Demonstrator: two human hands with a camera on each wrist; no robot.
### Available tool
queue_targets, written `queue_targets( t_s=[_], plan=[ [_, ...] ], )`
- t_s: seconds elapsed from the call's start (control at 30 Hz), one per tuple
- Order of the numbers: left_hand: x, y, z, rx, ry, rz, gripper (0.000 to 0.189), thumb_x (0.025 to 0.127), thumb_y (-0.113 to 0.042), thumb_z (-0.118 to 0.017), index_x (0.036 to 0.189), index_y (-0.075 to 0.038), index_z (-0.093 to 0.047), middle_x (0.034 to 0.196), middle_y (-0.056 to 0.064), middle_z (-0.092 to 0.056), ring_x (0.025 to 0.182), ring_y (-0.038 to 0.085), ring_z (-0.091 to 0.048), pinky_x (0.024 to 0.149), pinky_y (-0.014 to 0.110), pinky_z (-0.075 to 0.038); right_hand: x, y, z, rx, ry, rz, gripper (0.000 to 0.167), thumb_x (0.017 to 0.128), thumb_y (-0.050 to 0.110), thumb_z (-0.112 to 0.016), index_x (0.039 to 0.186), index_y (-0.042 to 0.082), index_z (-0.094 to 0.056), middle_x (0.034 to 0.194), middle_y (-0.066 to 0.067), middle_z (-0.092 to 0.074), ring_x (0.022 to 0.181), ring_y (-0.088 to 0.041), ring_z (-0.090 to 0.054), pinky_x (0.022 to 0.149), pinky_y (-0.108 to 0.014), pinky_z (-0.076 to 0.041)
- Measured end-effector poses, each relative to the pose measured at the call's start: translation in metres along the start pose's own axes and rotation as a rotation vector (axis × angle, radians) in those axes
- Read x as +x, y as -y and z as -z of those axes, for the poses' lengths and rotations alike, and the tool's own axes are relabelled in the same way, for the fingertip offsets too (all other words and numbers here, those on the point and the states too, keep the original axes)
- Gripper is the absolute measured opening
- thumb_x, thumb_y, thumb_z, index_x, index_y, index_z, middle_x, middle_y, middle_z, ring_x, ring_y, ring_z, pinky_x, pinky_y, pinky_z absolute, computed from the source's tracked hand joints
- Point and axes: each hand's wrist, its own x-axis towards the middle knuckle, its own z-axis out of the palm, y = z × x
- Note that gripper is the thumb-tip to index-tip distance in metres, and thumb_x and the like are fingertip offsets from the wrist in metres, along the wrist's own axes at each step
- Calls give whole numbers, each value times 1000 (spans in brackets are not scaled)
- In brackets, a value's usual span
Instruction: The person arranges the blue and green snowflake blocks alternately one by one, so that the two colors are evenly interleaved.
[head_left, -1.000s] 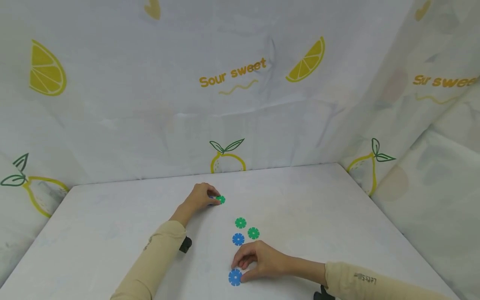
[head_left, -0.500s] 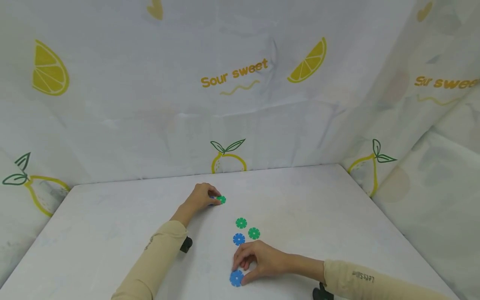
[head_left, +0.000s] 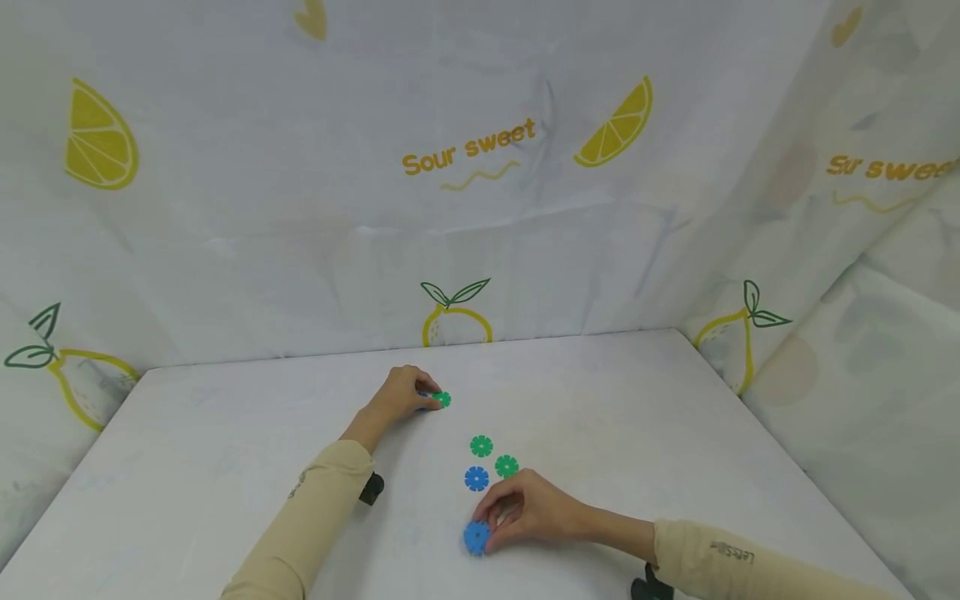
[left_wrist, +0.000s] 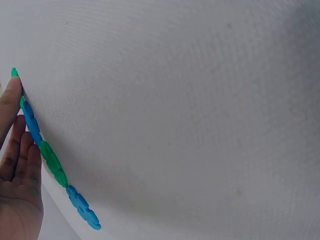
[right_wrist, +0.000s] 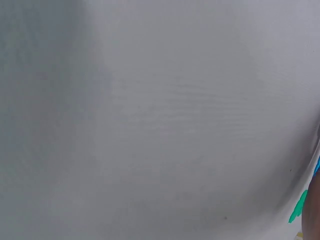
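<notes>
Near the far edge of the bench (head_left: 637, 400), the left hand (head_left: 402, 391) pinches a disc chain (left_wrist: 53, 163) by its green end, apparently steadying it, while farther from that edge the right hand (head_left: 538, 510) pinches a blue disc (head_left: 476, 539) rim, perhaps leaving other slots free.

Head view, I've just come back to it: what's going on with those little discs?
A person is handling them with both bare hands. The left hand grips the end green disc of a row of green and blue discs. The right hand pinches a blue disc. Between the hands, a loose blue disc, a farther green disc and a nearer green disc lie on the white table.
</notes>
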Motion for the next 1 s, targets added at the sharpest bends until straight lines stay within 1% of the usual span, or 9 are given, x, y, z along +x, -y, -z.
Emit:
queue_targets(
  t_s=[0.17, 0.27, 0.43, 0.5, 0.6, 0.7, 0.87, 1.0],
  plan=[
    [0, 1, 0, -8, -1, 5, 20, 76, -13, -81, 94, -6, -75, 95, 4, -65, 90, 19, -58, 85, 36, -50, -3, -4, 3, 40, -45, 1, 26, 79, 10, -78, 103, 4, -71, 94, -1, -70, 79, -5, -64, 74, -30, -57],
    [0, 1, 0, -8, 4, 4, 20, 76, -12, -81, 94, -5, -75, 95, 5, -65, 90, 19, -59, 85, 36, -50, -5, -6, 6, 44, -96, 9, 27, 79, 11, -78, 104, 3, -71, 94, -2, -70, 79, -6, -64, 73, -30, -57],
    [0, 0, -1, -7, 21, 16, 21, 76, -12, -81, 95, -5, -75, 97, 5, -65, 93, 20, -60, 86, 35, -50, -4, -6, 16, 3, -189, 36, 27, 79, 11, -78, 103, 2, -71, 93, -6, -70, 79, -9, -64, 77, -26, -55],
    [0, 0, -1, -6, 21, 25, 21, 76, -12, -81, 95, -6, -75, 98, 5, -65, 93, 20, -60, 86, 35, -50, -3, -6, 22, -23, -221, 53, 26, 79, 10, -78, 103, 2, -71, 92, -8, -70, 79, -9, -64, 78, -25, -54],
    [1, 2, -2, -3, 15, 21, 21, 76, -12, -81, 95, -6, -75, 97, 4, -65, 92, 19, -60, 85, 35, -51, -1, -7, 30, -49, -265, 69, 26, 79, 10, -78, 102, 1, -71, 92, -10, -70, 78, -10, -63, 77, -24, -54],
    [1, 2, -2, -9, 11, 11, 21, 75, -11, -82, 94, -5, -75, 96, 4, -64, 90, 17, -59, 84, 35, -51, 0, -9, 38, -70, -322, 66, 25, 79, 10, -78, 101, 0, -72, 92, -11, -70, 78, -11, -64, 76, -23, -55],
    [2, 3, -1, -15, 5, -8, 21, 75, -11, -82, 94, -5, -76, 95, 4, -65, 89, 17, -59, 83, 34, -51, 2, -14, 52, -94, -438, 34, 24, 79, 8, -77, 101, -1, -72, 94, -12, -70, 79, -13, -64, 76, -21, -54],
    [2, 2, 0, -14, 2, -11, 21, 76, -11, -81, 95, -5, -76, 95, 4, -65, 89, 17, -58, 84, 35, -50, 6, -17, 62, -109, -494, 28, 25, 81, 9, -76, 102, -3, -71, 95, -15, -70, 80, -14, -64, 78, -20, -54]
  ],
)
